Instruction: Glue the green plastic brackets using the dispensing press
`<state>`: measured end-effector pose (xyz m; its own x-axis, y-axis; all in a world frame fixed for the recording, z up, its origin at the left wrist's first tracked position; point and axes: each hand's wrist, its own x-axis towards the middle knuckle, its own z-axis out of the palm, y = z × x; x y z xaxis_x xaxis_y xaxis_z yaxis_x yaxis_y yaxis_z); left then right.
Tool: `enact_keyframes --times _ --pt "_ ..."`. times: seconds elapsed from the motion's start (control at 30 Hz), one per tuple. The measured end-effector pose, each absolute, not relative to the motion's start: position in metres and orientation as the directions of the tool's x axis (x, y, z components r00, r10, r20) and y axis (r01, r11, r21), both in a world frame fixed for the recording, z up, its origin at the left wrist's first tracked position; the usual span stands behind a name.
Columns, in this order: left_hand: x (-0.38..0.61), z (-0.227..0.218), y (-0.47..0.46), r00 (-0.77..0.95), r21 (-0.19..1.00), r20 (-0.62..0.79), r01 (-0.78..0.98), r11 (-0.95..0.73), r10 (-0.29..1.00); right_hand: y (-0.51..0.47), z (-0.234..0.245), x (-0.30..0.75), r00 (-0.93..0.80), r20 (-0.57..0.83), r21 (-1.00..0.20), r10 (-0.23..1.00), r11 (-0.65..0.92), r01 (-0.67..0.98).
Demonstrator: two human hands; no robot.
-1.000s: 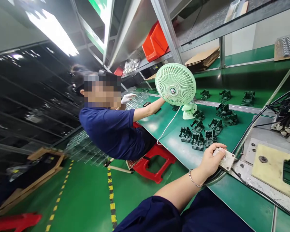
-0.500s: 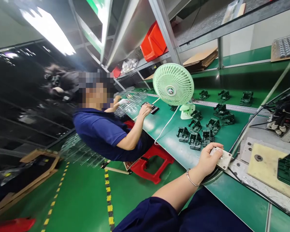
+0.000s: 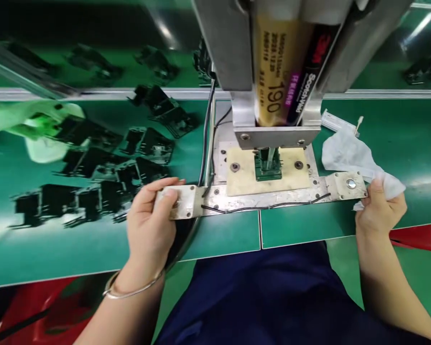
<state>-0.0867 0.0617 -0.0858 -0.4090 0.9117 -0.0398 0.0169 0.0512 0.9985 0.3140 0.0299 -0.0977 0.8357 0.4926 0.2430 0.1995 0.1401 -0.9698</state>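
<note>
My left hand [image 3: 151, 220] wraps round the left metal button box [image 3: 183, 201], with the thumb lying on top of it. My right hand [image 3: 379, 211] is curled beside the right button box [image 3: 350, 184], and a white cloth [image 3: 348, 153] is bunched in its fingers. Between the two boxes a beige fixture plate [image 3: 298, 179] carries a dark green part [image 3: 268, 165]. Directly above that part hangs a glue cartridge [image 3: 283, 67] in its metal holder.
Several black plastic parts [image 3: 104, 167] lie on the green bench [image 3: 57, 249] to the left, near a blurred pale green fan base [image 3: 39, 129]. A black cable [image 3: 206, 134] runs along the machine's left side. Red stools [image 3: 416, 237] show below the bench edge.
My view has swung from the co-worker and the fan on the left down to the machine in front of me. My left hand stays on its button box; my right hand has come into view.
</note>
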Motion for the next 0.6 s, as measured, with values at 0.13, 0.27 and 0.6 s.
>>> enact_keyframes --times 0.13,0.27,0.6 --pt "-0.0835 -0.0826 0.0619 -0.422 0.999 -0.020 0.023 0.033 0.906 0.0339 -0.0948 0.3078 0.822 0.238 -0.970 0.518 0.168 0.174" --pt "-0.0838 -0.0817 0.0625 -0.423 0.998 -0.028 0.033 0.046 0.906 0.0315 -0.0925 0.3087 0.827 0.226 -0.973 0.515 0.150 0.173" --pt "-0.0851 -0.0816 0.0606 -0.406 0.991 -0.054 0.088 0.098 0.912 0.0318 -0.0919 0.3077 0.835 0.184 -0.977 0.518 0.186 0.100"
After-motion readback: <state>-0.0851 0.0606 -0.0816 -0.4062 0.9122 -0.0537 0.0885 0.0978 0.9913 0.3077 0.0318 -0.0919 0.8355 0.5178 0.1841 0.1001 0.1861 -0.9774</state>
